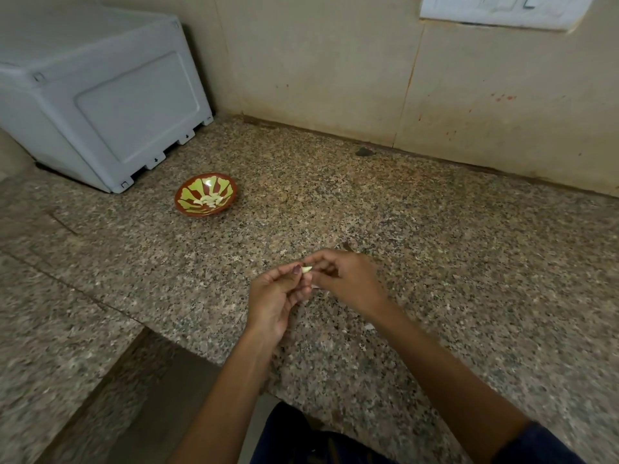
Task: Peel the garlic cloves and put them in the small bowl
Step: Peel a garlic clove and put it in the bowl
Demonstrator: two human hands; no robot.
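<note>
Dark blue clothing (301, 440) is showing at the bottom edge, closest to us, and our two bare forearms are reaching out from it over the speckled granite counter (452, 249). We are working above the counter's front part, with both hands meeting in the middle. Our left hand (273, 301) is turning its palm partly upward, fingers curling in, and its thumb and fingertips are pinching one end of a pale garlic clove (306, 269). Our right hand (348, 277) is closing over the clove's other end from the right, fingers bunching tightly around it, so both hands are gripping the same clove between them, raised a little off the counter. A small white scrap of peel (368, 326) is lying on the counter just beside our right wrist.

Farther back and to the left, well apart from the hands, the small bowl (182, 204) is sitting upright on the counter; it is reddish brown with yellow-green stripes inside, and several peeled cloves (210, 199) are resting in its bottom. Behind the bowl, a pale grey plastic box (100, 105) is standing in the far left corner. Beige wall tiles (335, 68) are rising behind the counter, and a white switch plate (502, 10) is showing at the top right.
</note>
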